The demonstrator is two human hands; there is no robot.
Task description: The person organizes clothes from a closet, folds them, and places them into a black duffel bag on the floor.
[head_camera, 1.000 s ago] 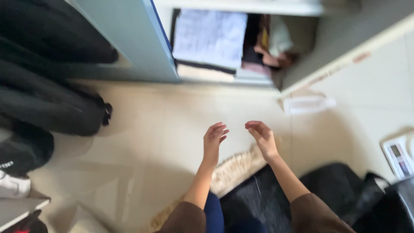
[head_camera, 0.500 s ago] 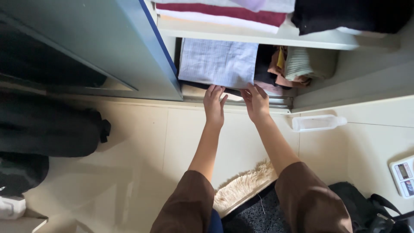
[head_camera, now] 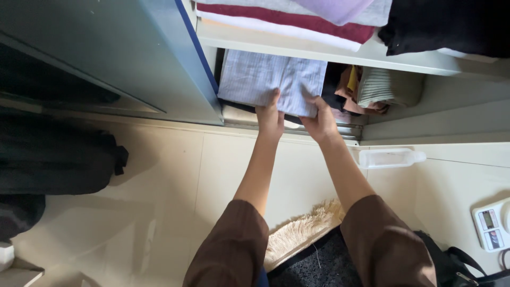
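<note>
A folded pale blue striped cloth (head_camera: 255, 77) lies on top of a stack on the bottom shelf of an open wardrobe. My left hand (head_camera: 271, 118) grips its front edge, thumb on top and fingers under it. My right hand (head_camera: 320, 120) grips the same edge further right, near the cloth's corner. Both arms wear brown sleeves and reach forward over the tiled floor. Dark and cream folded items lie beneath the striped cloth, mostly hidden.
The upper shelf (head_camera: 319, 50) carries folded white, maroon, lilac and black clothes. Rumpled orange and green garments (head_camera: 380, 89) sit right of the stack. The wardrobe's blue-grey door (head_camera: 133, 58) stands open at left. On the floor are a clear plastic bottle (head_camera: 390, 158), a small scale (head_camera: 491, 223), black bags (head_camera: 53, 159) and a shaggy mat (head_camera: 297, 234).
My hands went from hanging open above the floor to reaching the shelf, and they have now closed on the striped cloth's front edge. The view has tilted up toward the wardrobe.
</note>
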